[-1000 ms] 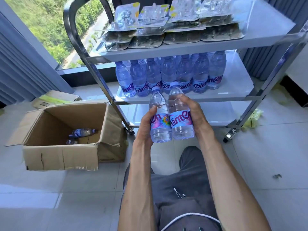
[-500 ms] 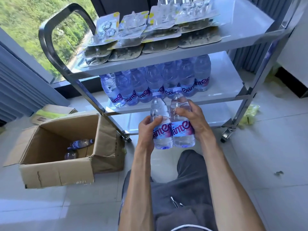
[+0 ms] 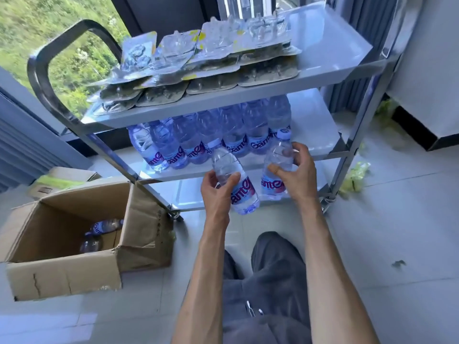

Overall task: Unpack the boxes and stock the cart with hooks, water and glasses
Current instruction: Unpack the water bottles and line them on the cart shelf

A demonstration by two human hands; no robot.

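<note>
A: What have you got hold of?

B: Two water bottles, one each. My left hand [image 3: 215,188] is curled round the middle of the left bottle [image 3: 233,181], which tilts with its cap up and away to the left. My right hand [image 3: 296,173] grips the right bottle [image 3: 276,170] near its shoulder, thumb in front and fingers round the back; that one stands nearly upright. The two bottles are apart, not touching.

A: And where are they against the cart?

B: In the air in front of the middle shelf [image 3: 310,135] of the steel cart [image 3: 357,135], about level with its front edge, neither one set down on it.

A: What is on that shelf?

B: A row of stocked bottles [image 3: 211,140] with the same purple label, standing close together along its left and middle part. The right bottle's cap is just in front of the last one in that row.

A: Above?

B: The top shelf carries flat blister packs of hooks [image 3: 198,70], overlapped in rows, with clear moulded packs behind them; I cannot tell what those hold.

A: And beside you?

B: An open cardboard box [image 3: 64,274] on the tiled floor to my left, with two loose bottles [image 3: 99,234] lying in its bottom. A smaller flat carton [image 3: 62,178] lies behind it. My knee in grey trousers is below my arms
</note>
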